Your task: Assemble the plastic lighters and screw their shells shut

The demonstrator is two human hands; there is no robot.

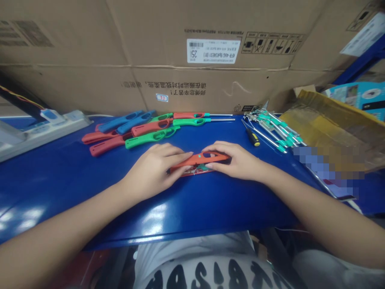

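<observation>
Gripping an orange-red casing (196, 159) (gaping lengthwise), two hands (158, 166) (240, 160) at its ends, green innards (202, 167), perhaps wired.

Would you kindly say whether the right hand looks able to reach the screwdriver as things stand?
Probably yes: nothing visible stands between the right hand and the screwdriver, though that hand holds the orange casing.
</observation>
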